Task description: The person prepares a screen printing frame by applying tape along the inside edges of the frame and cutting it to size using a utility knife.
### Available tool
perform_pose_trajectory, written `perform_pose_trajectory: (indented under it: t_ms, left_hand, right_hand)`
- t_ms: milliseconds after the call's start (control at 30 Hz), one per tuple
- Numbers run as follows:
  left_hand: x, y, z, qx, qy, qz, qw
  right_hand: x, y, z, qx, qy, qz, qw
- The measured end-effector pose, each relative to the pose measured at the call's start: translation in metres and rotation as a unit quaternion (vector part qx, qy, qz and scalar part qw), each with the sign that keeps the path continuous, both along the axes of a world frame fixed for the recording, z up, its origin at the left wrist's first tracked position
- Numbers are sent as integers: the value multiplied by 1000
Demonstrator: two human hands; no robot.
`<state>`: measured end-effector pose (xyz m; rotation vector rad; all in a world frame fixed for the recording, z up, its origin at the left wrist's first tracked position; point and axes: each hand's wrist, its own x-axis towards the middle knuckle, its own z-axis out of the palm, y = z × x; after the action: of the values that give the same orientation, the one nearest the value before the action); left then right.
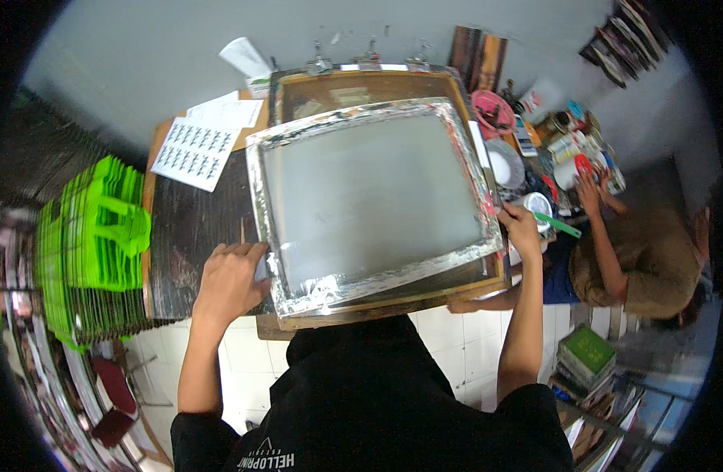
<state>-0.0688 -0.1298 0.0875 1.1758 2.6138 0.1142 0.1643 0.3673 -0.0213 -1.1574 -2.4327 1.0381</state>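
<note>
One framed screen (377, 197), grey bowl (518, 160), white contents (499, 167)

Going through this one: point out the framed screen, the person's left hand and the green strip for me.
Framed screen (377, 197): head view, middle of its pale mesh.
Left hand (229, 277): head view, back of the hand.
Green strip (558, 225): head view, middle of its length.

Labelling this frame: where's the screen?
Head view, centre: the screen lies askew over the wooden base, between the left hand and right hand.
</note>
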Motion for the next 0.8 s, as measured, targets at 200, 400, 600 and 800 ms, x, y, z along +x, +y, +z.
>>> perform_pose_trajectory:
  t_ms: [200, 400, 600, 800]
  left_hand:
    - [9, -5, -4, 33, 24, 12, 999]
    - [14, -6, -2, 21, 34, 13, 999]
    - [12, -9, -10, 77, 86, -16, 993]
    - [7, -16, 10, 12, -15, -25, 999]
  right_hand:
    - [-2, 10, 8, 48, -105, 80, 990]
    - [-83, -83, 59, 53, 98, 144, 983]
    - [-190, -250, 33, 20, 122, 579, 806]
    - [-224, -245, 57, -101, -165, 661, 725]
